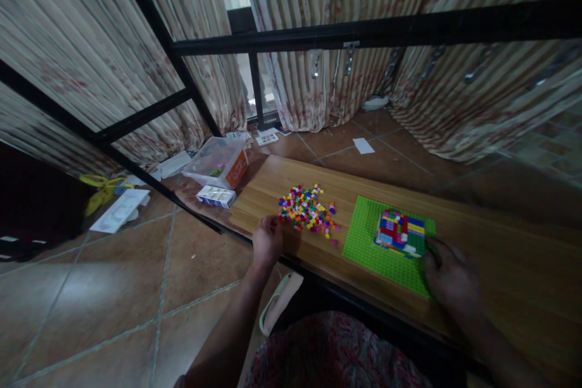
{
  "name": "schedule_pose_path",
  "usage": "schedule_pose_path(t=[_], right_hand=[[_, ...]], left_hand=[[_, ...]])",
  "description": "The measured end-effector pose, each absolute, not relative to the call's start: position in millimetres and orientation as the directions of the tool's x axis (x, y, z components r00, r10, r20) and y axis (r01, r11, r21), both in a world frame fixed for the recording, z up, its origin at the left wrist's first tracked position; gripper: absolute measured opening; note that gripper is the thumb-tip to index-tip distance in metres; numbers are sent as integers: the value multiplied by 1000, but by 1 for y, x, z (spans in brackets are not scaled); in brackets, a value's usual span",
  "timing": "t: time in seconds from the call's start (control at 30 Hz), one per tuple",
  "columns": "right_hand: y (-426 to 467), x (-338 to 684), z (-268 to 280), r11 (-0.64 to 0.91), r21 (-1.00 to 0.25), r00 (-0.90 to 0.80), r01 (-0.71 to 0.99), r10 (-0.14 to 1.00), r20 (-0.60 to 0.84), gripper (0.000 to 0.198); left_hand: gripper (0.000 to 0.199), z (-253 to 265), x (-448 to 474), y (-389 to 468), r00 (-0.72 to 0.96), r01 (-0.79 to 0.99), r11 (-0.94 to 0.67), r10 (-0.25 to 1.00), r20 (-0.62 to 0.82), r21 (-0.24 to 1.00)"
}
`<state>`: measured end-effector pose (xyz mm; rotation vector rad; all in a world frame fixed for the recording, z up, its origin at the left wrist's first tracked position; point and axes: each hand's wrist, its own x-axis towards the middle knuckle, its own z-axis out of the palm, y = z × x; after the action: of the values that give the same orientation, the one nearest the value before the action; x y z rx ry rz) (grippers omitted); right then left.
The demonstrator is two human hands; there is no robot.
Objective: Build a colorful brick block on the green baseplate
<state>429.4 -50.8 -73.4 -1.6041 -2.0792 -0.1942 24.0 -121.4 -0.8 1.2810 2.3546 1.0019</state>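
A loose pile of small coloured toy bricks [304, 209] lies on the wooden table [268, 185]. My left hand [267, 241] is at the pile's near left side, its fingers pinched together; whatever is between them is hidden. To the right, a green studded baseplate [364, 242] bears a blocky build of multicoloured bricks [400, 232], stacked several layers high. My right hand [452, 273] curls its fingers at the baseplate's right edge, close beside the build. The fingertips there are dim and partly hidden.
A clear plastic box [213, 160] with an orange label stands at the table's left end, with a small white-and-blue carton [216, 196] in front. A black metal frame [291, 39] crosses above the table's far side. Curtains [309, 85] hang behind it.
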Motion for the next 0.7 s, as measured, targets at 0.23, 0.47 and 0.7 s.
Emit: schedule_pose_path(t=[0.23,0.47,0.7], right_hand=[[-51,432,-74,310,-172,-201,935,864,462,41],[-52,431,-71,312,-141,-215,940,858,466,39],[-52,430,-71,318,-154,-213,935,854,475,38]], left_hand=[[24,-7,18,-112,-535,690,375,840,87,619],[22,-12,49,-126,-365,743,211,923,120,635],[13,-4,55,-121,-339,824,283,941,25,491]])
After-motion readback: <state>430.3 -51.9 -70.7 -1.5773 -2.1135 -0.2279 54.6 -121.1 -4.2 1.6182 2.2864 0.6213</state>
